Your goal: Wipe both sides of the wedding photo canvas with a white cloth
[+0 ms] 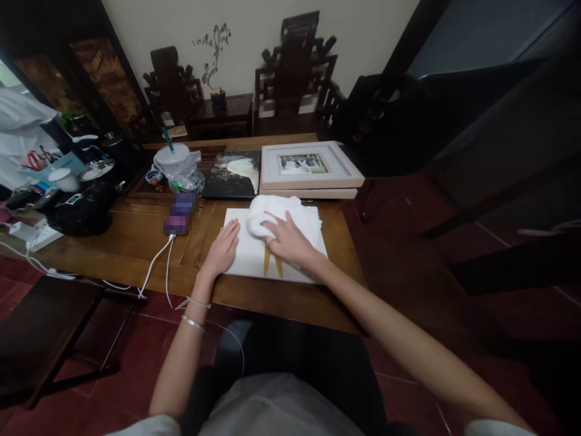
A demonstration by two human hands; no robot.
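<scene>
A white canvas board [245, 257] with two small yellow strokes lies flat near the front edge of the wooden table [136, 242]. My left hand [222, 248] lies flat on the board's left edge, fingers stretched out. My right hand [285, 239] presses down on a bunched white cloth [270, 209] that sits on the upper part of the board, fingers curled onto it.
Behind the board lie a dark picture [232, 174] and a stack of light wooden photo frames [311, 166]. A lidded cup in a plastic bag [178, 163] stands at the left, near a blurred phone [180, 213] with white cables. Cluttered items fill the far left; dark chairs stand behind.
</scene>
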